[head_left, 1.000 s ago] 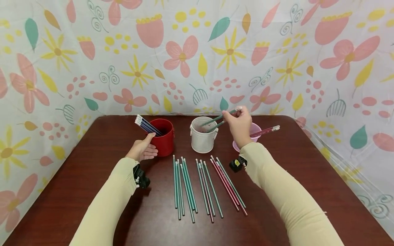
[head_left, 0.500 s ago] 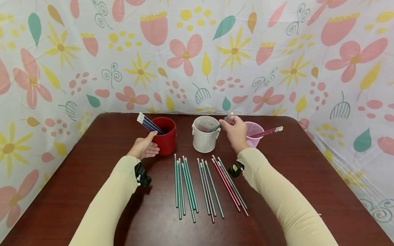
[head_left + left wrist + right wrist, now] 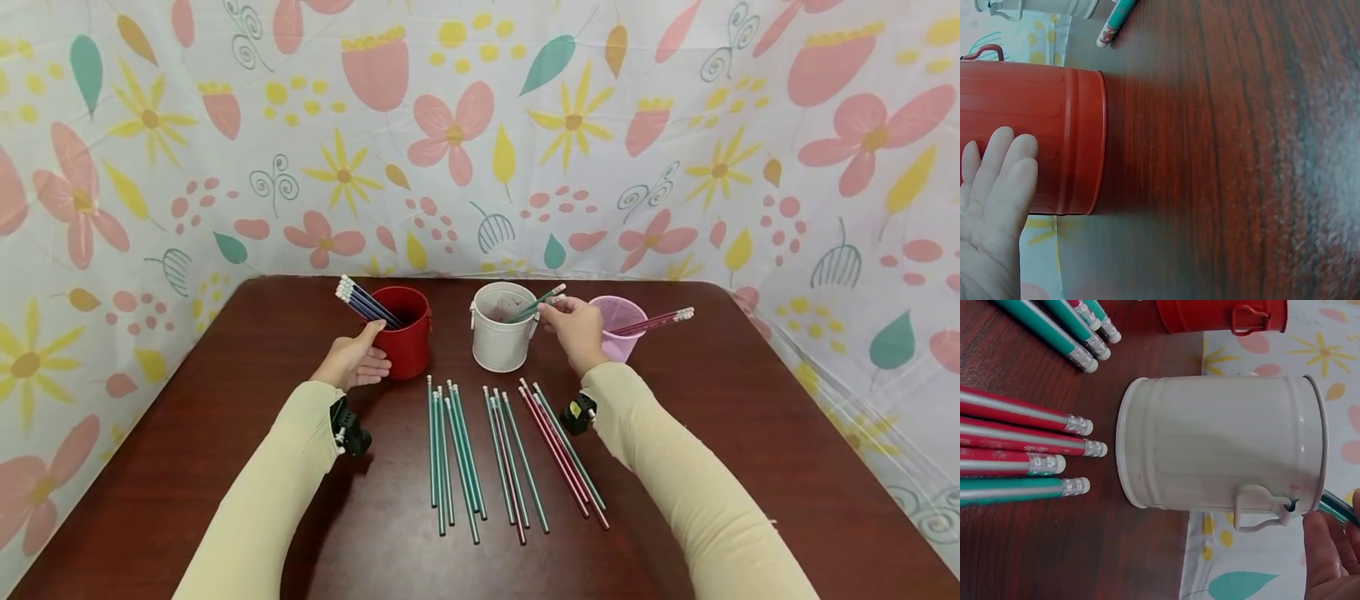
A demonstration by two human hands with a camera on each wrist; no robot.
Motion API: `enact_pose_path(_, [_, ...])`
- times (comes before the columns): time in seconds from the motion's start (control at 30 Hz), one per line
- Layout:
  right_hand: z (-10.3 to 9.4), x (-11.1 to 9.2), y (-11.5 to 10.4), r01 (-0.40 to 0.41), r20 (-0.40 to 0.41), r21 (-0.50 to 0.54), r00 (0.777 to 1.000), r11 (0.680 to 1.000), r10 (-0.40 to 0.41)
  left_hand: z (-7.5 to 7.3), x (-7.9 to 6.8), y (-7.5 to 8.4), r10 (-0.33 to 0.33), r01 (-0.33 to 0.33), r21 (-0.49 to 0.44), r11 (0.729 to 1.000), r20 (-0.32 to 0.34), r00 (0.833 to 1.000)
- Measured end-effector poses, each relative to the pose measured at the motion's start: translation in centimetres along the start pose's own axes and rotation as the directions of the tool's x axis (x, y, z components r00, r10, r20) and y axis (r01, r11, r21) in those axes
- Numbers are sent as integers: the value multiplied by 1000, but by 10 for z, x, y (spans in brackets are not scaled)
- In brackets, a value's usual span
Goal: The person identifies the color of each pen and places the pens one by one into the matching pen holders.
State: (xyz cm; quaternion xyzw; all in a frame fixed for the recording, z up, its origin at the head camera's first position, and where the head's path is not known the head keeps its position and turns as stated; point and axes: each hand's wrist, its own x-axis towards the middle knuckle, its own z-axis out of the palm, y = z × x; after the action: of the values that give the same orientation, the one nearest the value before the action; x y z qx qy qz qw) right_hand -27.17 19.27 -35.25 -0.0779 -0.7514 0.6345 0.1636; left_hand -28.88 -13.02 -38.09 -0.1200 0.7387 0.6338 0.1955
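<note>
My left hand (image 3: 351, 358) rests against the side of the red bucket (image 3: 405, 348), thumb near its rim and fingers straight along the wall in the left wrist view. Blue pencils (image 3: 360, 298) with white erasers lean out of that bucket. My right hand (image 3: 576, 329) is at the rim of the white bucket (image 3: 498, 343), fingertips pinching at green pencils (image 3: 534, 305) that slant out over its edge. In the right wrist view, the green pencils (image 3: 1337, 507) run between thumb and finger. Their lower ends are hidden inside the bucket.
A pink mesh basket (image 3: 617, 343) with dark red pencils (image 3: 660, 320) stands behind my right hand. Green pencils (image 3: 442, 467) and red pencils (image 3: 555, 446) lie in loose groups on the brown table (image 3: 187, 400). A floral cloth (image 3: 480, 150) hangs behind the table.
My right hand has lowered the green pencils into the white bucket, so they now lean on its rim. The hand has come down slightly. My left hand stays at the red bucket.
</note>
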Motion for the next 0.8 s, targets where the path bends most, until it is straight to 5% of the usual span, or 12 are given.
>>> enact_pose_path(0.27, [0, 0, 5, -40, 47, -80, 998, 996, 44, 0, 1, 0, 1, -1, 4, 1000, 3, 1000])
enact_pose_path(0.5, [-23, -2, 13, -26, 224, -298, 970, 954, 97, 7, 2, 1, 1, -1, -5, 1000, 19, 1000])
enact_pose_path(0.6, [-35, -9, 19, 8, 347, -434, 924, 901, 159, 7, 1, 0, 5, -5, -1, 1000, 31, 1000])
enact_pose_path(0.8, [-49, -30, 27, 178, 539, -669, 784, 722, 307, -1, -4, -1, 15, -16, 19, 1000, 41, 999])
